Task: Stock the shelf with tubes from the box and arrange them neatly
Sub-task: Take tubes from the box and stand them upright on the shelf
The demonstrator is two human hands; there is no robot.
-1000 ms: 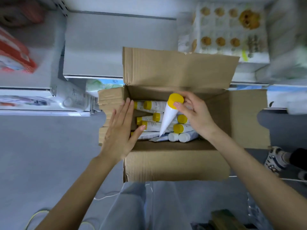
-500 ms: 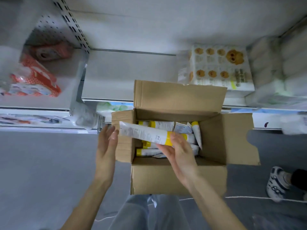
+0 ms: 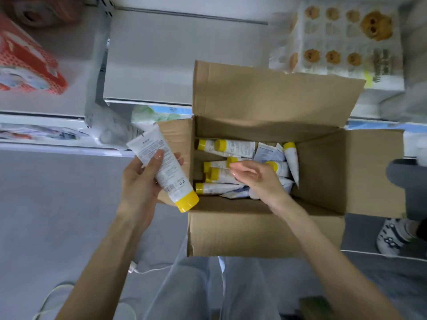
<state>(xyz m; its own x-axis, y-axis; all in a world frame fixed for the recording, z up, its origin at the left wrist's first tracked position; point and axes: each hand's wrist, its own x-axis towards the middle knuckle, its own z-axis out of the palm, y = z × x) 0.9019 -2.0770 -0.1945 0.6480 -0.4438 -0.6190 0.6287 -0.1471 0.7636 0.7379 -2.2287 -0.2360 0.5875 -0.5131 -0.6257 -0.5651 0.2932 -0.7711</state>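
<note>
A person's left hand point(image 3: 138, 183) grips a white plastic tube with a yellow cap point(image 3: 169, 179) just left of the open brown cardboard box point(image 3: 254, 232), while the right hand point(image 3: 256, 179) reaches in over the jumbled white, yellow-capped tubes point(image 3: 233, 147), fingers loosely drawn together and closed on nothing visible. The pick likely goes best taking a top tube by its body, caps turned one way, before carrying both to the white metal shelf point(image 3: 173, 61) beyond
</note>
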